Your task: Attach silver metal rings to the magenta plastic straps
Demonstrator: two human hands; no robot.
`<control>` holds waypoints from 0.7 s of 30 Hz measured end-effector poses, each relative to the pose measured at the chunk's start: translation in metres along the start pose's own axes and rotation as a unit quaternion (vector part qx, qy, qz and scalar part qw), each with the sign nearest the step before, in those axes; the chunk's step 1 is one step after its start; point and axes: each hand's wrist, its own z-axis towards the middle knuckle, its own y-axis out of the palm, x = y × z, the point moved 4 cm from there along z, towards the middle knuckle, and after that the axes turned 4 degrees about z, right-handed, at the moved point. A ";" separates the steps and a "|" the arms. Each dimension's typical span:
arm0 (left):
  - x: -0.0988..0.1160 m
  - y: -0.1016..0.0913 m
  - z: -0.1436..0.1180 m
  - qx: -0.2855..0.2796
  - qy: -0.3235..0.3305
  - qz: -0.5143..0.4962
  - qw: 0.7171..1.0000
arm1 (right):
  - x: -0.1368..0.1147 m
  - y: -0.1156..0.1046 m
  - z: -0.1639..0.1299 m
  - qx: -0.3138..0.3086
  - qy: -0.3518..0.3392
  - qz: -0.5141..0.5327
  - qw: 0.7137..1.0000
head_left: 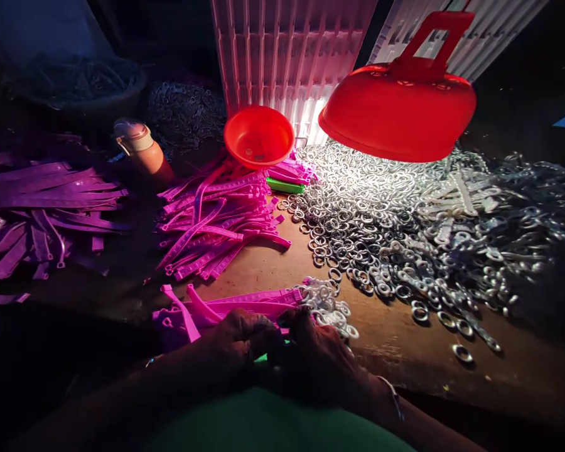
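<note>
Close together at the table's near edge, both my hands work in shadow with fingers pinched. My left hand [247, 336] is closed, apparently on the end of a pink plastic strap, a bit of which shows between the hands. My right hand [322, 348] is closed too, but its fingers hide what they grip. Just beyond them lies a bundle of pink straps [258, 297]. White rings [332, 304] sit in a small heap at the bundle's right end, beside my right hand. Something bright green [261, 358] peeks out beneath the fingers.
A larger pile of pink straps [216, 226] lies farther back, near a red bowl [258, 135]. Silvery rings [367, 213] spread across the right side under a hanging red lamp [400, 113]. Purple-looking straps [42, 201] and an orange bottle [144, 150] are at left.
</note>
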 end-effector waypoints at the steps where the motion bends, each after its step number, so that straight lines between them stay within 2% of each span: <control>1: 0.000 0.000 0.000 0.013 0.011 -0.001 1.000 | 0.000 0.001 0.003 -0.006 0.000 0.010 1.000; 4: -0.005 0.001 0.001 0.034 0.002 -0.057 0.998 | -0.001 0.003 0.011 -0.020 0.000 0.044 0.999; 7: -0.011 0.001 0.004 0.031 -0.025 -0.109 0.993 | -0.005 0.005 0.012 -0.070 -0.003 0.055 0.996; 11: -0.018 0.003 0.006 0.031 -0.051 -0.112 0.992 | -0.010 0.006 0.010 -0.141 0.044 0.009 0.989; 13: -0.019 0.002 0.006 0.044 -0.043 -0.111 0.992 | -0.013 0.006 0.010 -0.159 0.043 -0.029 0.986; 17: -0.019 0.002 0.010 0.020 -0.025 -0.106 0.994 | -0.019 -0.001 0.012 -0.148 -0.022 -0.148 0.978; 21: -0.013 -0.005 0.022 0.062 -0.005 -0.065 0.996 | -0.025 -0.015 0.014 -0.113 -0.050 -0.245 0.962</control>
